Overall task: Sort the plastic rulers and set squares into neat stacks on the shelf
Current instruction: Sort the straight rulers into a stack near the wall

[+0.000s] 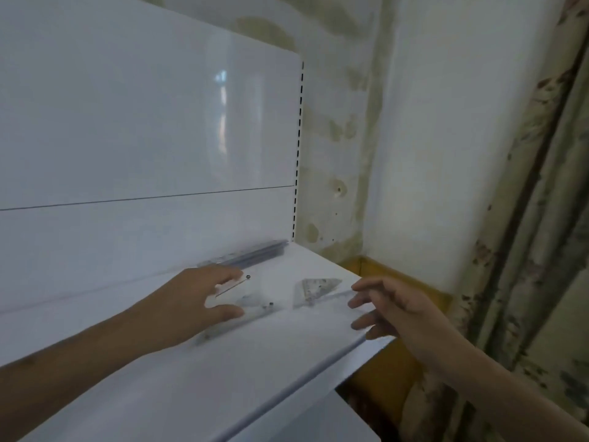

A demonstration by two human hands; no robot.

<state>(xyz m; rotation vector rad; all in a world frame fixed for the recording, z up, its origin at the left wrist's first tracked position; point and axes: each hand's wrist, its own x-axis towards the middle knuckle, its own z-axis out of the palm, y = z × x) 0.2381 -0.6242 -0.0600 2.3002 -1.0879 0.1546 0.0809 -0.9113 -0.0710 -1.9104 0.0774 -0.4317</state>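
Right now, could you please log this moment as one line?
left hand: open, on clear set square | right hand: open, at shelf edge | rulers: stacked at back

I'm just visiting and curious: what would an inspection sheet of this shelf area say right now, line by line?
Surface: white shelf, glossy, with a white back panel behind it.
Job's things: stack of rulers along the back panel; clear set square by the left hand; second set square to its right, apart from the first.
Clutter: nothing seen.
Hands: left hand spread over the larger set square, fingers straight, contact unclear through blur; right hand at the shelf's right edge, fingers relaxed, holding nothing.
Cables: nothing seen.
Surroundings: stained wall, patterned curtain at right, yellow surface below the shelf end.
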